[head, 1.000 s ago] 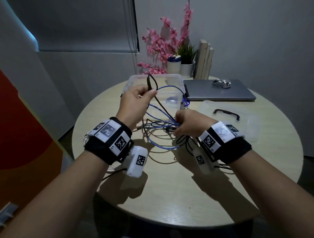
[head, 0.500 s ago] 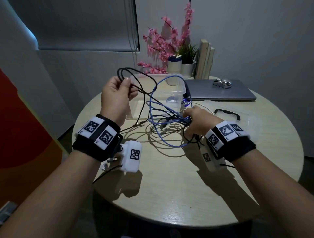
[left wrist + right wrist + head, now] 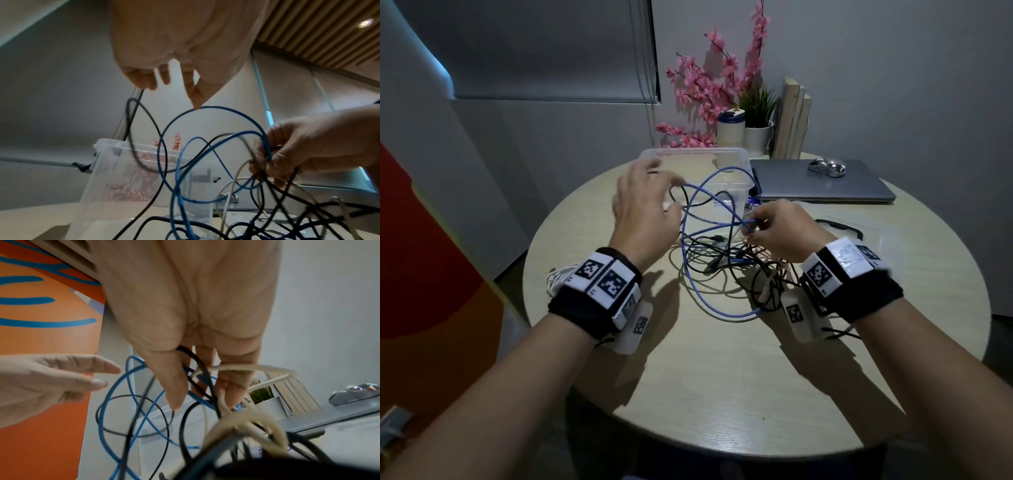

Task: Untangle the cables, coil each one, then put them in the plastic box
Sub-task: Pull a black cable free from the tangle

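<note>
Hovering with loose, spread fingers, the left hand (image 3: 643, 209) touches a blue cable (image 3: 690, 274) loop above the table (image 3: 722, 377). The right hand (image 3: 780, 229) pinches tangled cables (image 3: 739, 260) before the plastic box (image 3: 722, 161). Only its wrist view shows the black cable (image 3: 202, 369) crossing the palm.

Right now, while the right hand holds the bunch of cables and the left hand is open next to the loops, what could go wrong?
1. The right hand grips the blue cable, black cable and white cable together. Pulling one loop may tighten the knot.
2. The loops hang just before the plastic box. A hard tug might drag or tip it.
3. The left hand is open, its fingers near the loops. It might hook the wrong cable.
</note>
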